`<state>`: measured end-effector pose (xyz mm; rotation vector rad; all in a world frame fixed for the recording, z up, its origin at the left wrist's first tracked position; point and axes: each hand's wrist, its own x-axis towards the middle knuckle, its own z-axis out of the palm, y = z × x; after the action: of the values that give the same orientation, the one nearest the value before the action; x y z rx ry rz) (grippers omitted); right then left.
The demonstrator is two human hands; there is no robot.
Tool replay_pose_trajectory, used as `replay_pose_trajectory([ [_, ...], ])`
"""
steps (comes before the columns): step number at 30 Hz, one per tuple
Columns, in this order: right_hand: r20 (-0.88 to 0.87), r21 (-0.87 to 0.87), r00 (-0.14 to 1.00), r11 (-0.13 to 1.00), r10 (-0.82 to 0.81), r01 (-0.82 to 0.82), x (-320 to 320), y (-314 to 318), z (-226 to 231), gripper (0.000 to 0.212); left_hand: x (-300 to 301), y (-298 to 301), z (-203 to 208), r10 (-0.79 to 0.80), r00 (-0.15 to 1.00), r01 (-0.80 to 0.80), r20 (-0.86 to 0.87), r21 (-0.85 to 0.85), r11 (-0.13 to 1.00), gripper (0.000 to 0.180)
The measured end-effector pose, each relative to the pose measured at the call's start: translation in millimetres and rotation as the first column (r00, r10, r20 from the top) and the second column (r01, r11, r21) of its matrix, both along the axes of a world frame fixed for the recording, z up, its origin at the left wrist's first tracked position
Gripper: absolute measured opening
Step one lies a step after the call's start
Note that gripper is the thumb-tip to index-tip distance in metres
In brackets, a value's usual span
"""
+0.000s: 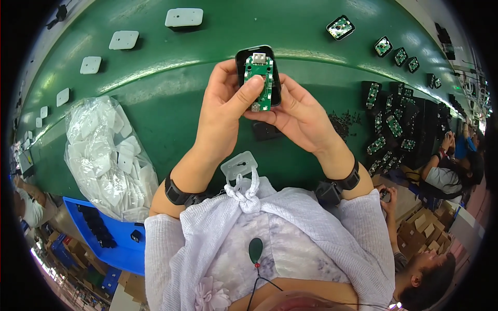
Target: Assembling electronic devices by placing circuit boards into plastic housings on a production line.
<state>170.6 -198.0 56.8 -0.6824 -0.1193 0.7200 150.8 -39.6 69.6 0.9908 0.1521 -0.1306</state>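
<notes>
Near the middle of the bench, a green circuit board [264, 96] with a silver USB socket at its far end lies over a black plastic casing [241, 61]. My left hand [224, 106] is closed round the left side, its thumb pressing on the board's face. My right hand [296, 111] pinches the casing's lower right edge between thumb and fingers. Whether the board is fully seated inside the casing, I cannot tell. Below my hands, another dark part [266, 130] rests on the bench. A translucent white plate [239, 165] lies by the near edge.
To the left are a clear bag of white plates [106, 150] and a blue tray [122, 254]. Small black pieces [345, 124] and several casings with boards [394, 124] lie right. White-topped units [184, 17] and open board units [341, 28] line the far strip. People sit nearby.
</notes>
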Motion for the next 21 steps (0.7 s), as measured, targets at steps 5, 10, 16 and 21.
replay_pose_trajectory([
  [5,0.092,-0.145,0.996,0.989,-0.013,0.026,3,4,2,0.042,-4,-5,-5,0.085,0.996,-0.085,0.012,0.005,0.996,0.037],
  [10,0.702,-0.457,0.697,0.661,-0.143,0.596,-9,16,4,0.056,-4,-3,-9,0.216,0.973,-0.223,0.079,0.083,0.971,0.036],
  [16,0.946,-0.295,0.224,0.329,0.236,0.897,-12,21,7,0.054,-5,-2,-12,0.172,0.980,-0.181,0.097,0.101,0.978,0.032],
  [21,0.943,-0.208,0.130,0.236,0.307,0.949,-9,20,12,0.044,-12,1,-8,0.102,0.986,-0.118,0.133,0.116,0.986,0.034],
])
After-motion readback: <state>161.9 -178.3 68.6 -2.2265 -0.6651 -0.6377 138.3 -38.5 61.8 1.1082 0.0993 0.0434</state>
